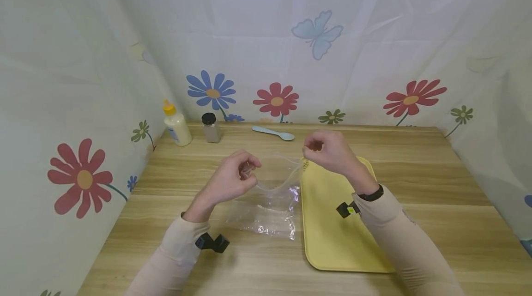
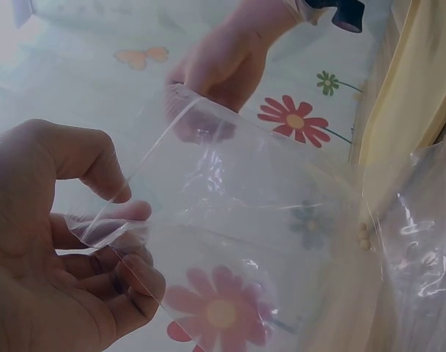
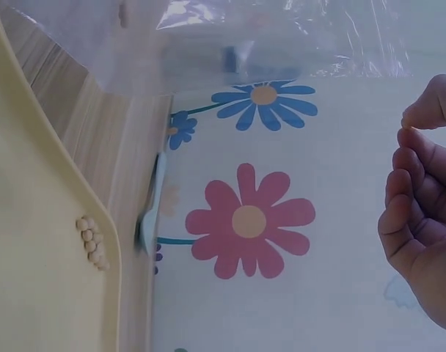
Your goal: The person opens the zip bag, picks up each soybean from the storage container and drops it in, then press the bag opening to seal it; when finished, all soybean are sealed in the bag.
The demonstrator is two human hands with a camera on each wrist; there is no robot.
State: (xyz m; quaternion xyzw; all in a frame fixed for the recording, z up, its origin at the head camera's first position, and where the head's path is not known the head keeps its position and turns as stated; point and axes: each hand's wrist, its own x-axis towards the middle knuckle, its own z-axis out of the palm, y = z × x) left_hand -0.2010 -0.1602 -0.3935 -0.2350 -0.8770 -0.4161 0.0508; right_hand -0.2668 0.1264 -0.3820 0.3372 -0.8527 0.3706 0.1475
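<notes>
My left hand [image 1: 230, 176] pinches the rim of a clear plastic bag [image 1: 270, 215] between thumb and fingers. The bag's mouth gapes toward the right, and its body hangs down over the table left of the tray. My right hand [image 1: 330, 150] is raised above the far left corner of the yellow tray [image 1: 332, 240]. Its thumb and index fingertip meet, with the other fingers curled alongside [image 3: 428, 176]; I cannot tell whether something tiny sits between them. A small cluster of pale round beads [image 3: 93, 242] lies in that tray corner, below the right hand.
Along the table's back edge stand a squeeze bottle [image 1: 178, 127] with a yellow cap and a small jar [image 1: 211, 130] with a black lid. A light blue spoon [image 1: 272, 133] lies right of them. Flower-printed curtains [image 1: 353, 69] hang behind and beside the table.
</notes>
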